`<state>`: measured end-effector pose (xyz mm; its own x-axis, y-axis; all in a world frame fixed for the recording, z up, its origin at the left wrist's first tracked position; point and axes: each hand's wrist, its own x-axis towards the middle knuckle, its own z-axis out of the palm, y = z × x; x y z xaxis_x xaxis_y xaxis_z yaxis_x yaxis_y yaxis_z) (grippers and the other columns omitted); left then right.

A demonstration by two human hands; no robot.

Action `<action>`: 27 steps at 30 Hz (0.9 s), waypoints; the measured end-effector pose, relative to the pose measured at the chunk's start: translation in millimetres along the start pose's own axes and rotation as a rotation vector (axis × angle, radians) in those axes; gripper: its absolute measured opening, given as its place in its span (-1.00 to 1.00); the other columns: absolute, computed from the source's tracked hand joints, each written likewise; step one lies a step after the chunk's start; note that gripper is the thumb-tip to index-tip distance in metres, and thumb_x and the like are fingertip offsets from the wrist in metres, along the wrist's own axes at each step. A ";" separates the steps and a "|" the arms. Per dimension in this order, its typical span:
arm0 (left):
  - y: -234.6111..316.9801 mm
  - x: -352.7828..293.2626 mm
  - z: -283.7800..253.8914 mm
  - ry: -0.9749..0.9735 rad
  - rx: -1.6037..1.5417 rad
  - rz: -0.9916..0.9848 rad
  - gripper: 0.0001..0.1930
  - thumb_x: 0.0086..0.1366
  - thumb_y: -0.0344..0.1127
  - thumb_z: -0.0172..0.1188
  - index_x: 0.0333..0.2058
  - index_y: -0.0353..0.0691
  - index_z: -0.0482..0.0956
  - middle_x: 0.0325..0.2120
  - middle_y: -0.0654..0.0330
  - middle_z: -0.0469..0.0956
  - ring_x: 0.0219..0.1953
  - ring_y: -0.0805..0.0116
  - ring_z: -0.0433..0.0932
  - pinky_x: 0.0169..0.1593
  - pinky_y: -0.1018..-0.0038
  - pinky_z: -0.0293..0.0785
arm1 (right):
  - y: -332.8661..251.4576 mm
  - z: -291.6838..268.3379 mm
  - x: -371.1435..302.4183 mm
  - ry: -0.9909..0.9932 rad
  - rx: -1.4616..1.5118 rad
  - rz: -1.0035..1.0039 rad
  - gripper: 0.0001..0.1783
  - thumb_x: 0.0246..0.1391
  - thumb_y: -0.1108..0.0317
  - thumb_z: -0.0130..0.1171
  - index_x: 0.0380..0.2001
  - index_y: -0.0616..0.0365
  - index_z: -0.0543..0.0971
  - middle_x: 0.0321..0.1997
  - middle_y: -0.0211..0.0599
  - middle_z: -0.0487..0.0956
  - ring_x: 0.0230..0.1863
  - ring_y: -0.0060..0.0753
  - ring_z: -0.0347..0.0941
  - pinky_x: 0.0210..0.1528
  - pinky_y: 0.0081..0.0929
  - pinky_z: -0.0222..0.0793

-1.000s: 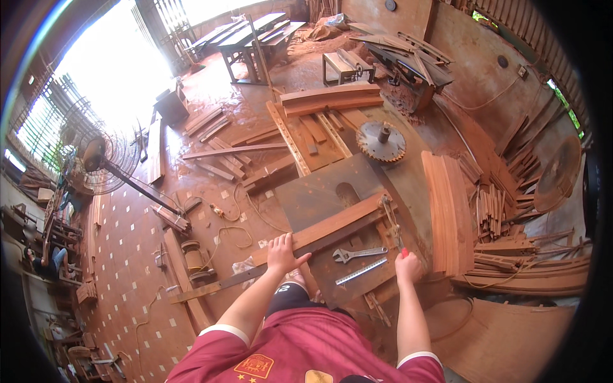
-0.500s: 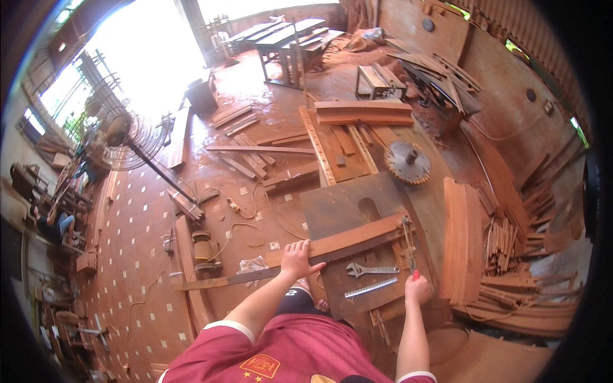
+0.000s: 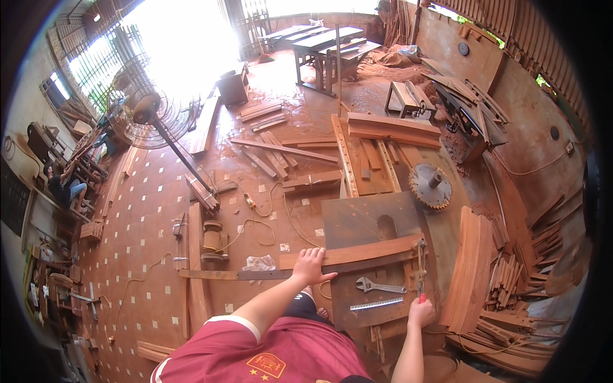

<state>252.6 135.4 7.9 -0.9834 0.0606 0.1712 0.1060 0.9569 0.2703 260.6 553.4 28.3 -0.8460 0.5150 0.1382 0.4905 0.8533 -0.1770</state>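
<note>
A long reddish-brown wooden board (image 3: 377, 251) lies across the dark metal saw table (image 3: 345, 214), along a darker straight bar (image 3: 255, 275). My left hand (image 3: 311, 267) is closed over the board's left part, its thumb out over the bar. At the table's right, my right hand (image 3: 421, 311) grips a red-handled tool (image 3: 422, 298), mostly hidden in my fist. Just beyond it is a metal clamp fitting (image 3: 420, 249) at the bar's right end. Between my hands lie an adjustable wrench (image 3: 380, 286) and a white ruler (image 3: 377, 304).
A toothed circular saw blade (image 3: 430, 186) lies beyond the table's right side. Curved planks (image 3: 469, 268) are stacked at the right. A standing fan (image 3: 147, 108), a cable spool (image 3: 213, 239) and cords occupy the left floor. A person (image 3: 67, 188) sits far left.
The view has swung, so the whole scene sits further right and lower. Both hands keep about the same places on the board and at the red handle.
</note>
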 end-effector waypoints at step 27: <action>-11.2 19.4 -5.4 -0.018 0.062 -0.021 0.04 0.04 0.52 0.34 0.21 -0.32 0.47 0.08 -0.03 0.57 0.14 -0.01 0.51 0.29 0.13 0.32 | -11.8 21.3 10.1 0.055 0.038 -0.027 -0.62 0.04 0.05 0.29 -0.60 0.16 0.64 -0.52 0.10 0.66 -0.41 0.26 0.65 -0.33 0.20 0.53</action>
<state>233.2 124.3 13.3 -0.9878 0.0453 0.1488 0.0769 0.9737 0.2143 241.8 546.7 11.1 -0.8457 0.4963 0.1963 0.4584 0.8638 -0.2091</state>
